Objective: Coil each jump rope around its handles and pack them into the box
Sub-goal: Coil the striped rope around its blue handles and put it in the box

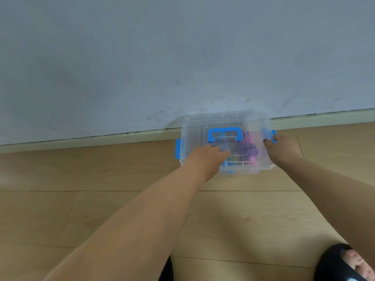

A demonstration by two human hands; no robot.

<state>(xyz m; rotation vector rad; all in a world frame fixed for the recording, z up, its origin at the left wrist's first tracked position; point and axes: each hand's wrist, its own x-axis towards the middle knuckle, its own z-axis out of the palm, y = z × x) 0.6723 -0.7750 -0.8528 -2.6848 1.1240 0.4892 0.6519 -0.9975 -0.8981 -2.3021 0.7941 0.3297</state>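
A clear plastic box with its lid on stands on the wooden floor against the wall. The lid has a blue carry handle and blue side latches, one at the left and one at the right. Through the lid I see a coiled blue-and-white rope and a coiled purple rope with pink handles. My left hand rests flat on the lid near its front left. My right hand grips the box's right edge with the fingers on the right latch.
A grey wall with a pale baseboard runs right behind the box. Light wooden floorboards fill the foreground. A foot in a black slipper shows at the bottom right.
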